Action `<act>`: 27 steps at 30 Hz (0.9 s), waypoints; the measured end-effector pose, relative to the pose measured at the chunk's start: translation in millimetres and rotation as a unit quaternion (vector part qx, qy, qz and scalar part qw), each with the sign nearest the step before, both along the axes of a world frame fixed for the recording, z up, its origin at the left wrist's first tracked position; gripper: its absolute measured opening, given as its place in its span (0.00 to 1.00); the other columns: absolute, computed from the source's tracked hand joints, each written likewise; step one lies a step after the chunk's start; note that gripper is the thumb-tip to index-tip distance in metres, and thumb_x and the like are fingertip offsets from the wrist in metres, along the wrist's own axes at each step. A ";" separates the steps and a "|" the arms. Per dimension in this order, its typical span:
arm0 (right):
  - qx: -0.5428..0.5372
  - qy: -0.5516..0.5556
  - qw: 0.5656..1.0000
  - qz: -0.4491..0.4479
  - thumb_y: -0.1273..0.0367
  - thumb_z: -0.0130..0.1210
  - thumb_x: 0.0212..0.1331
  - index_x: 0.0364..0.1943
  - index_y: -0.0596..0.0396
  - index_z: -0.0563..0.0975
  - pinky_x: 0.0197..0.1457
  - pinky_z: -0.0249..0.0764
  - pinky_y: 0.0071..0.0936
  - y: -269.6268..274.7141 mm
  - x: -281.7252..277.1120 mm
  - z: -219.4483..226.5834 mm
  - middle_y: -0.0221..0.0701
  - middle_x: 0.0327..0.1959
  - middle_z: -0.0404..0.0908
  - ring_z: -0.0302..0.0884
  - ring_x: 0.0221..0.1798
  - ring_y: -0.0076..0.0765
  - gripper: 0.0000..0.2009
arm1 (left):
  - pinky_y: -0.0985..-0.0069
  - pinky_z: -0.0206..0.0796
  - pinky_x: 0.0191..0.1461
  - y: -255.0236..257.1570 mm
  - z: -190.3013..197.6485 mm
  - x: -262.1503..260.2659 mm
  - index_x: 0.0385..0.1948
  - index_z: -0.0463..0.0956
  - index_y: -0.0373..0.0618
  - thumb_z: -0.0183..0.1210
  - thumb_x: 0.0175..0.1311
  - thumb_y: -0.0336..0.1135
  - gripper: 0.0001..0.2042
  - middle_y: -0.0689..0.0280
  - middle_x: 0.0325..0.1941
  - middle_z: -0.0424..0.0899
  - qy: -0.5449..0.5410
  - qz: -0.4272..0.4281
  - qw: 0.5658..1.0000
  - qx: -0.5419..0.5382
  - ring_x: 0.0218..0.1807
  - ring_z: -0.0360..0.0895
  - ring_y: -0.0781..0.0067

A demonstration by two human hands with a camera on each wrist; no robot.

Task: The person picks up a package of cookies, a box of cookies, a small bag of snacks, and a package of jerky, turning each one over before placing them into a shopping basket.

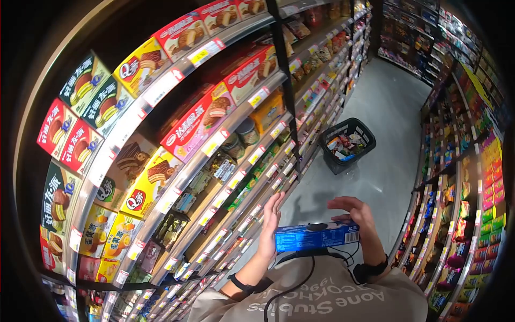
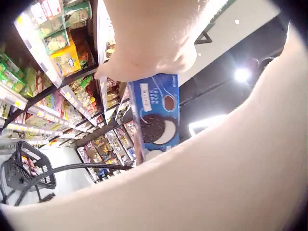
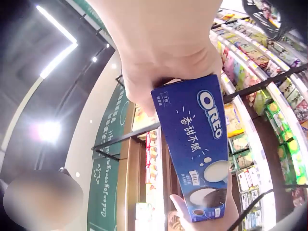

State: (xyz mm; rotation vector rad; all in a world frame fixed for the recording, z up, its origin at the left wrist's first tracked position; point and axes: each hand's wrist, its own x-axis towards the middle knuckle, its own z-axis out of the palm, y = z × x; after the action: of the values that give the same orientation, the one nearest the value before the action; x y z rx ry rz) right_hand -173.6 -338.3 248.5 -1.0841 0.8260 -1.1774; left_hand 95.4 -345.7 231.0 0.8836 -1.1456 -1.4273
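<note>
A blue Oreo cookie box (image 1: 316, 236) is held level in front of the chest, one end at each hand. My right hand (image 1: 360, 216) grips its right end with bent fingers. My left hand (image 1: 270, 228) presses the other end, its fingers straight and pointing up. The printed Oreo front (image 3: 195, 144) faces the right wrist camera, and past its far end part of the left hand (image 3: 221, 224) shows. From the left wrist, the box's cookie picture (image 2: 156, 127) appears below the left hand (image 2: 149, 62).
Ahead on the floor stands a dark shopping basket (image 1: 347, 144) with several packages inside. Shelves of boxed snacks (image 1: 198, 115) rise close on the left, and shelves of bagged goods (image 1: 458, 214) line the right. A black cable (image 1: 300, 290) hangs across the shirt.
</note>
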 end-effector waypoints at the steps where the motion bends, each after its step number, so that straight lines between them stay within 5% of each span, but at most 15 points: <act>1: -0.018 0.010 1.000 0.010 0.44 0.55 0.62 0.63 0.65 0.71 0.61 0.77 0.39 -5.5 8.0 -0.2 0.50 0.61 0.79 0.79 0.62 0.45 0.38 | 0.55 0.25 0.82 -1.0 -2.5 7.1 0.76 0.53 0.49 0.41 0.75 0.61 0.35 0.58 0.82 0.52 0.031 0.004 0.999 0.024 0.84 0.41 0.59; 8: -0.098 0.016 0.989 0.107 0.31 0.53 0.57 0.58 0.67 0.77 0.61 0.76 0.42 -42.1 57.9 0.0 0.53 0.58 0.79 0.79 0.61 0.48 0.46 | 0.54 0.34 0.82 19.0 -0.4 47.3 0.73 0.58 0.50 0.40 0.77 0.59 0.31 0.60 0.81 0.57 0.047 0.135 0.989 0.045 0.83 0.48 0.62; 15: -0.250 0.017 0.926 0.284 0.31 0.34 0.67 0.57 0.67 0.78 0.66 0.72 0.45 -124.1 108.1 -10.8 0.55 0.62 0.76 0.74 0.67 0.53 0.46 | 0.57 0.43 0.79 52.5 15.6 47.4 0.67 0.65 0.45 0.40 0.76 0.61 0.31 0.54 0.77 0.63 -0.039 0.340 0.939 -0.037 0.80 0.54 0.58; 19: -0.149 -0.080 0.924 0.343 0.30 0.32 0.67 0.64 0.65 0.73 0.74 0.62 0.43 -143.6 128.7 -15.7 0.51 0.69 0.71 0.68 0.73 0.48 0.48 | 0.55 0.41 0.80 52.5 20.4 40.0 0.67 0.64 0.40 0.36 0.76 0.62 0.33 0.46 0.77 0.61 -0.106 0.399 0.898 -0.154 0.81 0.51 0.53; 20: -0.105 -0.092 0.921 0.364 0.29 0.33 0.66 0.64 0.64 0.73 0.75 0.61 0.43 -145.3 130.9 -20.3 0.50 0.69 0.70 0.67 0.73 0.47 0.48 | 0.49 0.37 0.81 59.4 33.1 40.2 0.66 0.66 0.40 0.34 0.76 0.63 0.34 0.46 0.75 0.64 -0.219 0.400 0.871 -0.182 0.81 0.50 0.43; 22: -0.019 -0.112 0.912 0.394 0.29 0.33 0.66 0.65 0.63 0.73 0.76 0.59 0.43 -146.4 135.7 -16.3 0.48 0.70 0.70 0.65 0.74 0.45 0.48 | 0.47 0.37 0.80 69.4 14.3 41.8 0.65 0.65 0.43 0.34 0.75 0.67 0.35 0.42 0.76 0.61 -0.316 0.391 0.827 -0.252 0.81 0.50 0.42; 27: 0.008 -0.114 0.863 0.493 0.40 0.48 0.67 0.64 0.62 0.75 0.76 0.59 0.44 -145.3 148.5 -37.2 0.47 0.73 0.68 0.62 0.77 0.44 0.37 | 0.43 0.35 0.80 76.8 1.5 45.2 0.66 0.63 0.45 0.33 0.72 0.71 0.38 0.40 0.77 0.56 -0.262 0.475 0.789 -0.289 0.81 0.47 0.40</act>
State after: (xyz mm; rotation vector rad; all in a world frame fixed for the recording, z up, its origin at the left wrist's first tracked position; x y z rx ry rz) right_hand -25.2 -483.6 211.3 -1.1037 0.0240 -0.3958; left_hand 140.6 -268.9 232.5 1.1747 -1.1524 0.0329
